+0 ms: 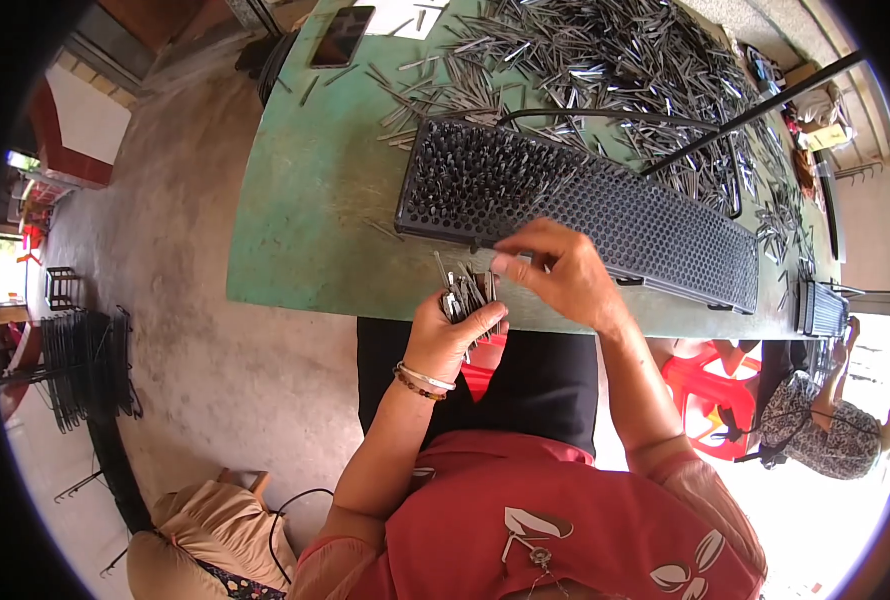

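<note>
My left hand [455, 335] is closed round a bunch of thin metal strips [470, 293], their ends sticking up past the thumb. Just above the bunch, my right hand [560, 270] has its thumb and forefinger drawn together; anything between the tips is too small to make out. Beyond both hands lies a long black perforated rack [645, 215]. Metal strips [475, 175] stand upright in many of the holes at its left end, while the holes toward the right end show bare.
A large heap of loose metal strips [605, 60] spreads over the far side of the green table [305, 220]. A phone [343, 37] lies at the far left. A black rod [755, 112] slants above the rack. Another person [825, 425] sits at the right by a red stool [710, 395].
</note>
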Demonstrator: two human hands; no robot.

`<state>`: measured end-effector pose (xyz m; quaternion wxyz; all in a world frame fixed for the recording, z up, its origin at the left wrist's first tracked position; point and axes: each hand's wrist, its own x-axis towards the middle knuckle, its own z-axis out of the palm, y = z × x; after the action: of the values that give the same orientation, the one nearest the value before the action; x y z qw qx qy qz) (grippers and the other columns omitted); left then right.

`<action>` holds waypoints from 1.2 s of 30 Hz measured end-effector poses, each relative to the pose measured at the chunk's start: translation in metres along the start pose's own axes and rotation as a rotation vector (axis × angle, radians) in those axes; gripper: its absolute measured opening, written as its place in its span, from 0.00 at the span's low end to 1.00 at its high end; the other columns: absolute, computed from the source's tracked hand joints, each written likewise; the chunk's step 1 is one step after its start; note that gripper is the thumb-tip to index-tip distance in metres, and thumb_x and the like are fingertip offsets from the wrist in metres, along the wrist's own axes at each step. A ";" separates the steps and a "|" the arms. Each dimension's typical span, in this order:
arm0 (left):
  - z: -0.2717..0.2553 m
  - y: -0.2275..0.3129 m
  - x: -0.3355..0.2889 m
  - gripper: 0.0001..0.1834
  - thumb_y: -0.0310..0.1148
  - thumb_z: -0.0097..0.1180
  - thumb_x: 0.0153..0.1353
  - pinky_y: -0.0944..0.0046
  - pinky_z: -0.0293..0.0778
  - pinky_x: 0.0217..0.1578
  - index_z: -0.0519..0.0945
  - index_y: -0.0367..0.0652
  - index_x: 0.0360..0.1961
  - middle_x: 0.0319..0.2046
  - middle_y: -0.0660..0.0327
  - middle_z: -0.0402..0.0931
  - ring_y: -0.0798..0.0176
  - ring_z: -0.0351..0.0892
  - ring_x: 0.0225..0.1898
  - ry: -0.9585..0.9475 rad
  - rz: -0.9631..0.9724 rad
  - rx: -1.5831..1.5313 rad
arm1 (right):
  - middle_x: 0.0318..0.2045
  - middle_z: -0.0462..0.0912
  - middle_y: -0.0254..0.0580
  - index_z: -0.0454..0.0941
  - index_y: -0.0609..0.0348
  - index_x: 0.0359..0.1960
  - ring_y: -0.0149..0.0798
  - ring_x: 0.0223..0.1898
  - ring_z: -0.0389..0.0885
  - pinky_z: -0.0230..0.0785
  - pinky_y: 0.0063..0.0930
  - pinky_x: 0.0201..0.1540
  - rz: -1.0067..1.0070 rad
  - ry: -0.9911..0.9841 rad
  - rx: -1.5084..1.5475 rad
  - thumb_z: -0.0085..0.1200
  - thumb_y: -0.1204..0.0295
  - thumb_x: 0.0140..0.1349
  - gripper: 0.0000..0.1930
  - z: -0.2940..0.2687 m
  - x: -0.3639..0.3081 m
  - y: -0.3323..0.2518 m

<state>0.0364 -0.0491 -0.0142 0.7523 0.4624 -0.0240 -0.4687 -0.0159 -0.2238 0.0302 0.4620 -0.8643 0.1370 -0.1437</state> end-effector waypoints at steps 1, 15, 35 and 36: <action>0.001 0.001 -0.001 0.17 0.26 0.63 0.55 0.70 0.76 0.32 0.75 0.34 0.45 0.29 0.62 0.79 0.69 0.79 0.29 0.007 0.011 0.005 | 0.28 0.79 0.37 0.82 0.62 0.34 0.25 0.20 0.68 0.60 0.21 0.22 0.057 -0.081 0.032 0.65 0.67 0.52 0.12 0.000 -0.003 -0.003; 0.003 0.001 -0.002 0.13 0.25 0.59 0.58 0.63 0.80 0.35 0.74 0.33 0.43 0.33 0.57 0.78 0.63 0.81 0.35 0.057 0.041 -0.126 | 0.25 0.79 0.31 0.79 0.67 0.37 0.20 0.24 0.73 0.65 0.15 0.26 0.332 -0.126 0.579 0.59 0.73 0.59 0.09 0.002 -0.002 -0.005; -0.006 -0.003 -0.001 0.09 0.29 0.56 0.60 0.61 0.82 0.30 0.76 0.38 0.41 0.34 0.58 0.78 0.61 0.81 0.36 0.213 -0.015 -0.144 | 0.26 0.81 0.31 0.79 0.65 0.38 0.19 0.25 0.74 0.67 0.14 0.27 0.135 0.146 0.330 0.60 0.75 0.58 0.08 0.005 0.022 -0.006; -0.006 -0.005 -0.001 0.09 0.29 0.56 0.60 0.61 0.82 0.30 0.76 0.38 0.41 0.34 0.58 0.78 0.61 0.81 0.36 0.185 -0.023 -0.148 | 0.26 0.80 0.30 0.78 0.64 0.38 0.19 0.25 0.74 0.67 0.14 0.27 0.051 0.201 0.244 0.60 0.75 0.58 0.08 0.007 0.027 -0.005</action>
<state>0.0350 -0.0452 -0.0205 0.7779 0.4470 0.0856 -0.4332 0.0118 -0.2259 0.0336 0.5511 -0.7792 0.1862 -0.2333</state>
